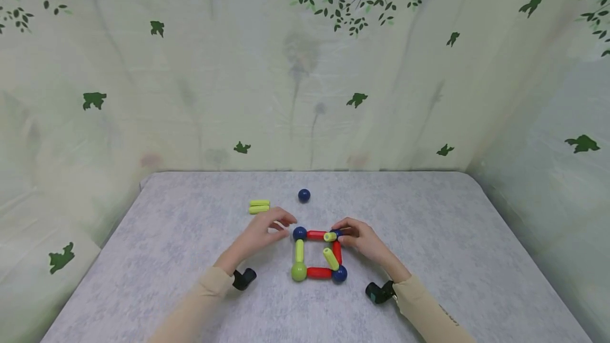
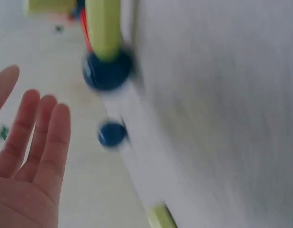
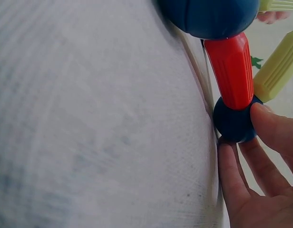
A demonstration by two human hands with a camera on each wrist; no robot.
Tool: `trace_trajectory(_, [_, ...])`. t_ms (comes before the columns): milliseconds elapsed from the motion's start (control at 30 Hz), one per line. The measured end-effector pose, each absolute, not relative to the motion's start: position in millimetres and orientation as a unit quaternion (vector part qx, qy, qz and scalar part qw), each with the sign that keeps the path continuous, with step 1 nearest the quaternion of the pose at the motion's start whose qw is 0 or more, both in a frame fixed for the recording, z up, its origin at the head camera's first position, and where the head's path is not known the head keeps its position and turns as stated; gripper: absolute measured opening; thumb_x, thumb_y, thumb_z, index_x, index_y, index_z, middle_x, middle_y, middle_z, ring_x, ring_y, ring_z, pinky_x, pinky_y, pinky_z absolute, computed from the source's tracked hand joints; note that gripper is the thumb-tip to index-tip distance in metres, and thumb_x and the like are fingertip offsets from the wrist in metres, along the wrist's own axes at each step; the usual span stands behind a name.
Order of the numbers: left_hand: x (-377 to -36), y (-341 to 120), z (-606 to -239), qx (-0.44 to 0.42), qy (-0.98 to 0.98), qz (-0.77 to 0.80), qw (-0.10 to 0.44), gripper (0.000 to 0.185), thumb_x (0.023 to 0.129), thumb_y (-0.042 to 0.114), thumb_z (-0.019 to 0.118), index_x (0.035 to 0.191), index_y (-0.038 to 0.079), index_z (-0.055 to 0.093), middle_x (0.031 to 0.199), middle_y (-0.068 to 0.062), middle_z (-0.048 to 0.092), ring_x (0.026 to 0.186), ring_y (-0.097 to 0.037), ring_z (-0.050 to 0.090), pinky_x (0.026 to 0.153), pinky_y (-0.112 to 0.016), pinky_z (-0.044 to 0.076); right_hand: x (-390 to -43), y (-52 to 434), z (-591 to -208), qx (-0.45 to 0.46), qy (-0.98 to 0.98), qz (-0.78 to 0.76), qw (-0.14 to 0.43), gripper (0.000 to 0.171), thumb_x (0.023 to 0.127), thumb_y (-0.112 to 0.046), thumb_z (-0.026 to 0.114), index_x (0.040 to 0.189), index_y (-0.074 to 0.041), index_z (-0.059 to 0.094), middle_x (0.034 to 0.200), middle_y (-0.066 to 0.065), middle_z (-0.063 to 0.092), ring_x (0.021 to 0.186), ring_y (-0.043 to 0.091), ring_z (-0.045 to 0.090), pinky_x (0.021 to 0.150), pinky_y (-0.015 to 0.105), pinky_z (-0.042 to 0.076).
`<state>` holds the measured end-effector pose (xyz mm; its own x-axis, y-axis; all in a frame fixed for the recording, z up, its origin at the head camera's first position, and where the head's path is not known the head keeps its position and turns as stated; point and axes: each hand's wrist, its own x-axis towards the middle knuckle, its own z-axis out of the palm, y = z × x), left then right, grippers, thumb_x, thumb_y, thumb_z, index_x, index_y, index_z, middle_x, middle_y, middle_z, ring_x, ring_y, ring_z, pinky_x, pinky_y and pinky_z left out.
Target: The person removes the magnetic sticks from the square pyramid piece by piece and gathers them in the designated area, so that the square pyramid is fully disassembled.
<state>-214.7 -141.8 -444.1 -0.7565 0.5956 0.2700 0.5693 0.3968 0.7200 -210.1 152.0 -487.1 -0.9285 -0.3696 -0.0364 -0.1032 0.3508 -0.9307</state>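
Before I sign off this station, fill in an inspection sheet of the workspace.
Surface: mottled grey tabletop.
Job's things: square of three glossy dark-blue balls, one lime-green ball, three ridged red rods and one lime-green rod; two more lime rods rise from the right-side balls.
Clutter: nothing seen beyond loose pieces, two lime rods side by side and another dark-blue ball.
Left hand: holds nothing, near the far-left ball.
Right hand: pinches the far-right ball.
Cables: nothing seen.
Surroundings: pale curtain with green leaf shapes.
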Motion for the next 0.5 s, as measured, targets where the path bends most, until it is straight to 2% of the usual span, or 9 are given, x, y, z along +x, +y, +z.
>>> trace_trajectory(133, [-191.3, -111.5, -441.2, 0.386, 0.803, 0.443, 0.097, 0.031, 0.090, 0.001, 0.063, 0.121, 0.004, 0.059, 0.117, -0.011, 0.061, 0.100, -0.026, 0.060, 0.085, -0.031, 0.051, -209.8, 153.5, -486.1, -0.161, 0.811, -0.551, 0.114, 0.021, 0.092, 0.001, 0.059, 0.112, -0.005, 0.064, 0.112, 0.007, 0.062, 0.107, 0.030, 0.058, 0.092, 0.045, 0.047])
trace_trajectory(233, [-180.2, -93.6, -442.7, 0.389, 0.795, 0.447, 0.128, 0.034, 0.091, 0.003, 0.063, 0.125, 0.007, 0.058, 0.120, -0.006, 0.059, 0.099, -0.019, 0.060, 0.085, -0.027, 0.050, -209.6, 153.9, -485.1, -0.172, 0.808, -0.552, 0.110, 0.021, 0.093, 0.001, 0.058, 0.112, -0.005, 0.063, 0.112, 0.008, 0.062, 0.107, 0.030, 0.058, 0.092, 0.045, 0.047])
trace_trajectory(333, [-173.4, -82.2, -446.1, 0.390, 0.798, 0.442, 0.125, 0.027, 0.091, 0.004, 0.065, 0.117, 0.008, 0.060, 0.114, -0.002, 0.059, 0.095, -0.011, 0.058, 0.080, -0.023, 0.051, -209.5, 154.2, -485.0, -0.180, 0.806, -0.553, 0.109, 0.022, 0.093, 0.001, 0.058, 0.113, -0.005, 0.063, 0.112, 0.009, 0.062, 0.107, 0.031, 0.058, 0.092, 0.045, 0.047])
trace_trajectory(433, [-168.8, -76.3, -450.5, 0.386, 0.814, 0.423, 0.094, 0.016, 0.089, 0.003, 0.067, 0.101, 0.011, 0.059, 0.103, 0.001, 0.056, 0.090, -0.008, 0.057, 0.077, -0.020, 0.051, -209.5, 154.5, -486.2, -0.181, 0.806, -0.553, 0.110, 0.022, 0.093, 0.001, 0.058, 0.113, -0.005, 0.063, 0.113, 0.010, 0.062, 0.108, 0.031, 0.058, 0.092, 0.046, 0.046])
trace_trajectory(500, [-167.0, -74.8, -454.7, 0.380, 0.826, 0.410, 0.072, 0.018, 0.087, 0.004, 0.069, 0.090, 0.014, 0.054, 0.097, 0.003, 0.053, 0.087, -0.008, 0.056, 0.074, -0.020, 0.051, -209.5, 154.4, -486.9, -0.180, 0.806, -0.552, 0.111, 0.022, 0.093, 0.000, 0.059, 0.113, -0.005, 0.063, 0.114, 0.010, 0.062, 0.109, 0.031, 0.058, 0.093, 0.046, 0.046])
